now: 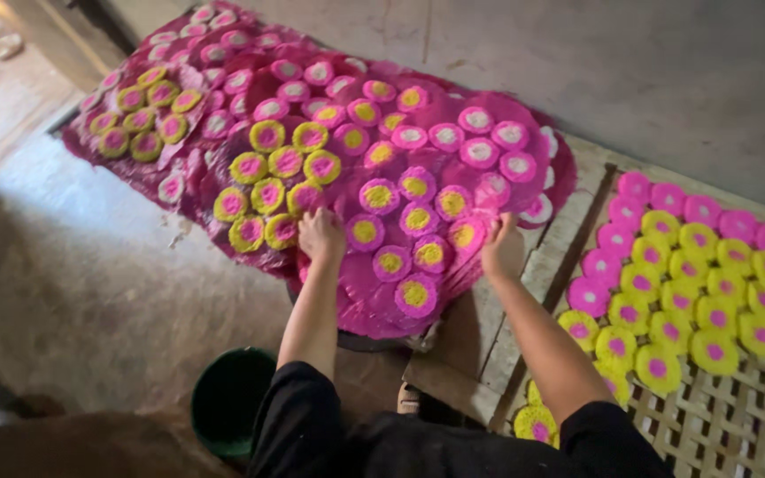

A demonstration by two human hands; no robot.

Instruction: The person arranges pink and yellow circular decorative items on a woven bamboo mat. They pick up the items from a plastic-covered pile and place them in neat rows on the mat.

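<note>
Both bare forearms reach forward from black sleeves, the left hand (320,236) and right hand (502,250) pressed palm-down, fingers curled.

A woven bamboo drying tray (737,425) lies at lower right, its lattice bare along the near edge. Rows of round discs cover its upper part: pink ones with pale centres (635,188) along the far side, yellow ones with pink centres (715,350) nearer. Left of the tray, past a flat piece of brown cardboard (453,372), a dark green bucket (227,403) stands on the grey concrete floor (73,274). A grey wall (666,80) rises behind the tray.
</note>
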